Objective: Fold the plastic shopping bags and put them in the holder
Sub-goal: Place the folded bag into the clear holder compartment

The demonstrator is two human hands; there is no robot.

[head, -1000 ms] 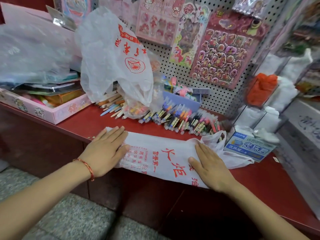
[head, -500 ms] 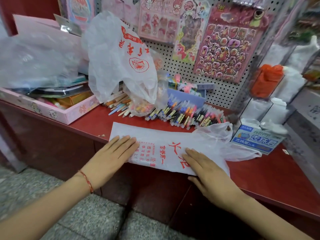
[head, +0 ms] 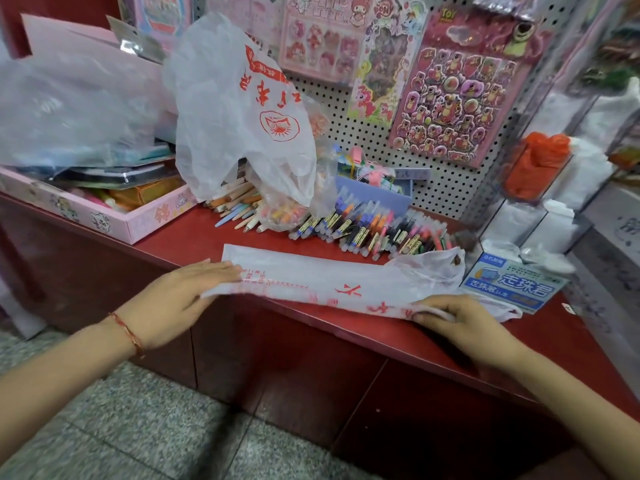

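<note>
The left hand [head: 180, 299] lies with straight fingers against the left end of the bag [head: 329, 278]; the right hand [head: 464, 323] pinches the bag's lifted near edge in curled fingers; the bag lies flattened along the front of the worktop [head: 194, 237]. The thin film could slip and fold crooked; a push further back might scatter the pens [head: 374, 230] or topple the second bag [head: 239, 109].

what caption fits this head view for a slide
Left hand touches one end of a plastic bag, right hand pinches its near edge, on a red counter.
</note>
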